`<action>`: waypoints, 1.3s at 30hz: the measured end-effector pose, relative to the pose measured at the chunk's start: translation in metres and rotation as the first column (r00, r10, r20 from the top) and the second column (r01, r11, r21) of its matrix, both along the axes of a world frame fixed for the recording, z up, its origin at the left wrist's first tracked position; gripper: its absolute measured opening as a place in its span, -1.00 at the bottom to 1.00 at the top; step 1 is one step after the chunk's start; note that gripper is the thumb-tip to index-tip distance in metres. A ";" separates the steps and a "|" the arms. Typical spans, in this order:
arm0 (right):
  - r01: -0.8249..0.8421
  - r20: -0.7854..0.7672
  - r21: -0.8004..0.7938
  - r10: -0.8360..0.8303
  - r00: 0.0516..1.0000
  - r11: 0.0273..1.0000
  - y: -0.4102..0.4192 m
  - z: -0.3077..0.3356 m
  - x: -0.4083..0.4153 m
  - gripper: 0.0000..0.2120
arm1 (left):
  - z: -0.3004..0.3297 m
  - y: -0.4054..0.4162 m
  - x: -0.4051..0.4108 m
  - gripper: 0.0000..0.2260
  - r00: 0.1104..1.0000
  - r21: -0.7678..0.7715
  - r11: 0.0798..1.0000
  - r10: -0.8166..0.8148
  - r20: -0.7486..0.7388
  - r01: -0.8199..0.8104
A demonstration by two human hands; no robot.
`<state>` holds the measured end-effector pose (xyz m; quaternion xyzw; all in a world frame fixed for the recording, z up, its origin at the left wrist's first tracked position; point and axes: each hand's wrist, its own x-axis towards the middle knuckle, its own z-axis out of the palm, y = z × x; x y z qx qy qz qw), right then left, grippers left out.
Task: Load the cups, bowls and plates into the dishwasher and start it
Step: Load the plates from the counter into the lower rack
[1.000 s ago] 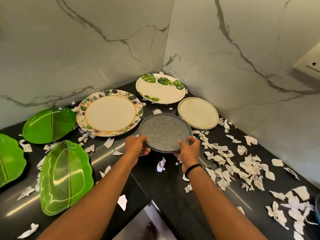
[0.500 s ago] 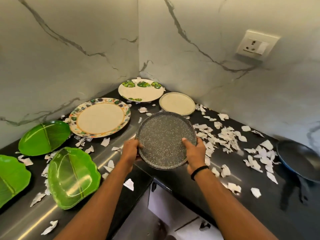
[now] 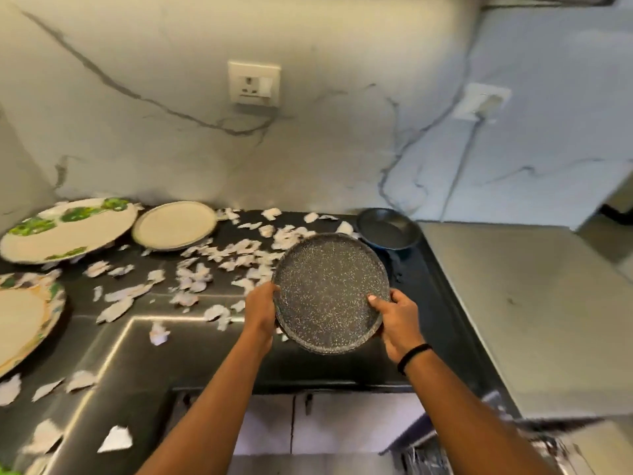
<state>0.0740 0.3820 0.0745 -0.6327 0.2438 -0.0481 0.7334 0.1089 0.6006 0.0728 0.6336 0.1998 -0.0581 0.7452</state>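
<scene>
A round grey speckled plate [image 3: 330, 291] is held tilted above the black counter [image 3: 191, 358]. My left hand [image 3: 262, 311] grips its left rim and my right hand [image 3: 397, 318] grips its right rim, thumb on the plate's face. On the counter lie a white plate with green leaves [image 3: 68, 231] at far left, a plain cream plate [image 3: 174, 225] beside it, and a patterned-rim plate [image 3: 24, 320] at the left edge. A dark blue bowl [image 3: 388, 231] sits behind the held plate.
Torn white paper scraps [image 3: 239, 255] are strewn across the counter. A grey appliance top [image 3: 534, 303] adjoins the counter on the right. Two wall sockets [image 3: 255, 84] sit on the marble wall, one with a cable. Cabinet fronts [image 3: 325, 426] show below.
Both hands lifted the speckled plate off the counter and carried it right. The view swung right, so the green leaf plates left the frame and the blue bowl and appliance top came in.
</scene>
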 end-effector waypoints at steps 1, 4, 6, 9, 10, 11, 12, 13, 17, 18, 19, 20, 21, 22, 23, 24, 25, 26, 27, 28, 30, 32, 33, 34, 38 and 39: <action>0.047 -0.001 0.003 -0.047 0.999 0.999 -0.021 0.001 -0.012 -0.84 | -0.003 -0.022 0.002 -0.78 0.998 0.001 0.998 -0.056 0.002 0.056; 0.176 0.008 0.029 -0.177 0.984 0.984 -0.085 0.005 -0.048 -0.78 | -0.002 -0.096 -0.005 -0.82 0.976 0.027 0.975 -0.219 -0.009 0.219; 0.270 0.011 0.054 -0.271 0.962 0.961 -0.131 0.006 -0.076 -0.76 | -0.001 -0.148 -0.019 -0.84 0.952 0.014 0.951 -0.307 -0.006 0.308; 0.405 0.001 0.076 -0.407 0.914 0.911 -0.199 0.005 -0.127 -0.77 | 0.001 -0.224 -0.057 -0.77 0.879 -0.036 0.879 -0.476 -0.036 0.475; 0.455 -0.006 0.083 -0.456 0.890 0.887 -0.220 0.005 -0.147 -0.78 | 0.001 -0.248 -0.072 -0.76 0.842 -0.042 0.843 -0.537 -0.046 0.536; 0.499 -0.014 0.090 -0.500 0.866 0.862 -0.239 0.003 -0.165 -0.81 | 0.002 -0.267 -0.086 -0.77 0.807 -0.043 0.809 -0.587 -0.057 0.586; 0.537 -0.021 0.106 -0.538 0.843 0.837 -0.254 -0.001 -0.180 -0.86 | 0.001 -0.284 -0.097 -0.76 0.776 -0.037 0.779 -0.626 -0.070 0.625; 0.580 -0.026 0.126 -0.582 0.813 0.805 -0.271 -0.006 -0.198 -0.90 | -0.001 -0.303 -0.110 -0.75 0.739 -0.029 0.743 -0.669 -0.083 0.669; 0.694 -0.028 0.213 -0.705 0.708 0.688 -0.324 -0.028 -0.250 -0.39 | -0.011 -0.364 -0.152 -0.71 0.627 -0.006 0.632 -0.769 -0.125 0.775; 0.719 -0.024 0.229 -0.735 0.678 0.656 -0.336 -0.031 -0.264 -0.35 | -0.016 -0.381 -0.161 -0.69 0.599 0.009 0.604 -0.789 -0.134 0.797; 0.739 -0.025 0.238 -0.756 0.654 0.631 -0.350 -0.036 -0.275 -0.37 | -0.020 -0.396 -0.170 -0.63 0.576 0.021 0.579 -0.806 -0.138 0.815; 0.760 -0.036 0.246 -0.778 0.627 0.601 -0.360 -0.036 -0.289 -0.43 | -0.025 -0.410 -0.179 -0.54 0.548 0.035 0.549 -0.824 -0.145 0.835; 0.777 -0.050 0.257 -0.795 0.605 0.575 -0.369 -0.038 -0.303 -0.51 | -0.027 -0.422 -0.187 -0.45 0.528 0.039 0.529 -0.835 -0.155 0.848; 0.794 -0.058 0.264 -0.813 0.579 0.547 -0.375 -0.038 -0.310 -0.58 | -0.029 -0.430 -0.191 -0.39 0.514 0.024 0.517 -0.843 -0.159 0.855; 0.825 -0.065 0.277 -0.847 0.527 0.492 -0.392 -0.043 -0.328 -0.65 | -0.035 -0.452 -0.204 -0.34 0.475 0.001 0.483 -0.861 -0.182 0.876; 0.848 -0.074 0.277 -0.870 0.487 0.451 -0.401 -0.045 -0.339 -0.72 | -0.038 -0.465 -0.211 -0.30 0.445 -0.037 0.461 -0.872 -0.205 0.887; 0.858 -0.083 0.280 -0.879 0.469 0.431 -0.402 -0.045 -0.344 -0.77 | -0.040 -0.467 -0.213 -0.27 0.430 -0.091 0.457 -0.876 -0.219 0.885; 0.872 -0.105 0.281 -0.891 0.442 0.400 -0.401 -0.042 -0.352 -0.81 | -0.044 -0.473 -0.218 -0.25 0.425 -0.163 0.467 -0.874 -0.235 0.869; 0.890 -0.129 0.286 -0.907 0.402 0.354 -0.406 -0.046 -0.361 -0.85 | -0.048 -0.482 -0.225 -0.24 0.425 -0.219 0.483 -0.865 -0.267 0.848; 0.912 -0.169 0.287 -0.922 0.348 0.292 -0.411 -0.054 -0.373 -0.89 | -0.058 -0.494 -0.233 -0.26 0.426 -0.263 0.508 -0.849 -0.312 0.820; 0.931 -0.250 0.296 -0.923 0.294 0.216 -0.406 -0.069 -0.389 -0.90 | -0.075 -0.506 -0.246 -0.37 0.457 -0.312 0.574 -0.807 -0.375 0.757; 0.922 -0.315 0.332 -0.898 0.308 0.200 -0.396 -0.091 -0.399 -0.89 | -0.090 -0.513 -0.251 -0.59 0.485 -0.285 0.619 -0.767 -0.421 0.732; 0.913 -0.348 0.352 -0.876 0.335 0.209 -0.392 -0.102 -0.403 -0.88 | -0.100 -0.517 -0.251 -0.71 0.491 -0.260 0.633 -0.748 -0.446 0.729; 0.903 -0.386 0.367 -0.847 0.366 0.223 -0.389 -0.112 -0.406 -0.84 | -0.109 -0.522 -0.248 -0.80 0.494 -0.243 0.645 -0.731 -0.471 0.724; 0.898 -0.551 0.335 -0.714 0.433 0.286 -0.385 -0.155 -0.418 -0.88 | -0.154 -0.539 -0.230 -0.77 0.489 -0.107 0.657 -0.650 -0.582 0.746; 0.898 -0.581 0.320 -0.686 0.438 0.302 -0.383 -0.163 -0.419 -0.83 | -0.162 -0.544 -0.227 -0.72 0.465 -0.081 0.631 -0.646 -0.605 0.772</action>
